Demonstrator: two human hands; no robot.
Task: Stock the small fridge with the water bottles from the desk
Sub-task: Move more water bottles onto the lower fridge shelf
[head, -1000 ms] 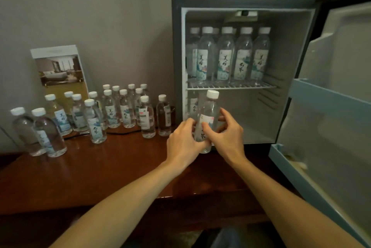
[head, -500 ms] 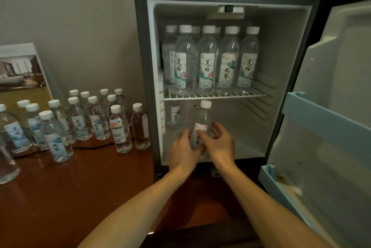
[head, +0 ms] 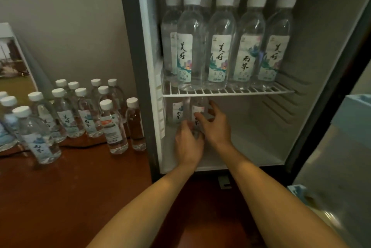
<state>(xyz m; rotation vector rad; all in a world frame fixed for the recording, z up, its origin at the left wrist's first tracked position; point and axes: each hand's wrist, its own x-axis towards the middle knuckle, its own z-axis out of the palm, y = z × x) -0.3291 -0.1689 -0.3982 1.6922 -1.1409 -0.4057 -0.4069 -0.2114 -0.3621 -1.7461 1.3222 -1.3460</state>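
Note:
The small fridge (head: 132, 51) stands open on the brown desk (head: 70, 187). Several water bottles (head: 219, 47) with white caps fill its wire upper shelf (head: 251, 91). Below that shelf both my hands are inside the lower compartment around one clear water bottle (head: 197, 113). My left hand (head: 187, 144) grips its lower part and my right hand (head: 214, 125) touches its right side with fingers spread. Another bottle (head: 177, 113) stands just left of it at the back. Several more bottles (head: 84, 113) stand on the desk left of the fridge.
The fridge door (head: 341, 147) hangs open at the right with pale blue door racks. A framed picture card (head: 12, 61) leans on the wall at far left. A dark cable (head: 80, 145) runs across the desk behind the bottles.
Both hands carried the bottle from in front of the fridge into the lower compartment, under the wire shelf. My view moved closer to the fridge.

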